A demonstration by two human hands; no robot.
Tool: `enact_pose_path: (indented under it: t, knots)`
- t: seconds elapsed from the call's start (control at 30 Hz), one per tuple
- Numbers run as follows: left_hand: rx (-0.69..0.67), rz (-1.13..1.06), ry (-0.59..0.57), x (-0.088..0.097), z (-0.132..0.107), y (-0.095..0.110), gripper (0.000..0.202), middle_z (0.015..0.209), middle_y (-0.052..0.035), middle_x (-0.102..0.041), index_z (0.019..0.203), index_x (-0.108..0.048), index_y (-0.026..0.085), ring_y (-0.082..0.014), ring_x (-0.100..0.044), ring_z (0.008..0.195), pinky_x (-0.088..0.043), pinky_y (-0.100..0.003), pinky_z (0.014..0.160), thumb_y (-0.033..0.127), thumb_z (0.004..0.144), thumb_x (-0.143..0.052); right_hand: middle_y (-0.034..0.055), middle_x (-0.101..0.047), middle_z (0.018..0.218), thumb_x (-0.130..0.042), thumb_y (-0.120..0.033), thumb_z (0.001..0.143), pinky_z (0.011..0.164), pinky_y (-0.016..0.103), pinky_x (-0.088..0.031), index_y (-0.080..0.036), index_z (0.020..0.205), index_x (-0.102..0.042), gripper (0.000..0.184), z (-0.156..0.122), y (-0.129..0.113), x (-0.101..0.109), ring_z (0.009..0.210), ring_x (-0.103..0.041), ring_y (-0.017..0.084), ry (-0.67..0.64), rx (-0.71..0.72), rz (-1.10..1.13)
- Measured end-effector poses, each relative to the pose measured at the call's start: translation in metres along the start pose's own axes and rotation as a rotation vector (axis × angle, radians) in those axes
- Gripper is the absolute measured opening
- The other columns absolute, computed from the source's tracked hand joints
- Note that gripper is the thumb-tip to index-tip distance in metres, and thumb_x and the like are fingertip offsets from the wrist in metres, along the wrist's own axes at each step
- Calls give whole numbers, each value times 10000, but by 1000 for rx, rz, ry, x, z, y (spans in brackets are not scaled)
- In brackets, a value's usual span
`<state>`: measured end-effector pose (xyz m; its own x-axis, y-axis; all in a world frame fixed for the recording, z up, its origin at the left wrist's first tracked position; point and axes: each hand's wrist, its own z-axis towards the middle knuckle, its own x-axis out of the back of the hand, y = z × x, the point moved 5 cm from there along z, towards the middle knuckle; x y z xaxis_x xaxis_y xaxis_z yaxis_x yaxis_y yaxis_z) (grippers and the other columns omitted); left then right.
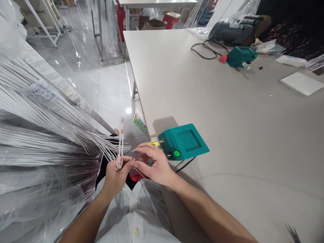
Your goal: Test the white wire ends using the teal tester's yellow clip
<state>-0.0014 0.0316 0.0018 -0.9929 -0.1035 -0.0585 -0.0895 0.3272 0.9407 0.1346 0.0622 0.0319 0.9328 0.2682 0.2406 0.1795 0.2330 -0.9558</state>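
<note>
In front of my shirt, my left hand (116, 173) is closed on thin white tubes with red marks (120, 143), which stand up from its fingers. Its thumb and forefinger tips are pinched together. My right hand (155, 163) meets it, thumb tip against the left fingertips. The right forefinger is curved and apart from the thumb; I make out nothing in its grip. Just beyond the right hand, a teal box-shaped device (188, 141) with a green button (176, 153) and a yellow clip-like part (154, 143) sits at the table's edge.
A large bundle of white wires (60, 108) in plastic wrap lies at the left. The grey table (177, 77) bears a second teal device (241, 56), a dark motor (231, 33), a black cable (207, 50) and a white pad (302, 83). A wheeled rack (97, 33) stands behind.
</note>
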Motion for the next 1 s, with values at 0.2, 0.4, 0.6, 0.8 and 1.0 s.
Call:
enact_pose_path:
  t: [0.2, 0.4, 0.6, 0.8, 1.0]
  knots:
    - [83, -178, -90, -4, 0, -6, 154, 540, -12, -612, 661, -666, 138, -75, -465, 431, -343, -187, 410, 286, 649, -702, 43, -609, 737, -580, -278, 793, 682, 272, -484, -184, 729, -658, 138, 3, 0, -4, 744, -573, 139, -38, 7, 121]
    - [132, -418, -76, -10, 1, -18, 187, 536, 2, -584, 675, -630, 135, -14, -325, 358, -191, -148, 340, 296, 631, -713, 28, -568, 816, -651, -386, 721, 502, 218, -476, -188, 712, -672, 199, -4, 19, -19, 559, -532, 80, 23, -282, 556]
    - [178, -477, -53, -14, -1, -20, 236, 540, 23, -557, 665, -592, 143, -2, -303, 337, -167, -150, 334, 319, 597, -735, 29, -578, 810, -681, -373, 693, 480, 188, -437, -185, 714, -690, 189, -6, 25, -25, 613, -525, 85, 39, -333, 660]
    - [164, -426, -35, -14, -3, -23, 183, 573, 9, -587, 683, -617, 141, 2, -296, 345, -161, -154, 342, 286, 630, -714, 24, -597, 763, -625, -380, 743, 510, 220, -460, -182, 729, -683, 207, -5, 25, -20, 556, -523, 86, 61, -292, 492]
    - [84, -291, 6, -8, -4, -22, 168, 503, 31, -535, 750, -689, 130, -26, -328, 395, -226, -172, 378, 273, 661, -699, 42, -626, 698, -528, -258, 824, 611, 250, -477, -175, 725, -654, 181, -4, 10, -10, 667, -574, 129, 124, -28, 34]
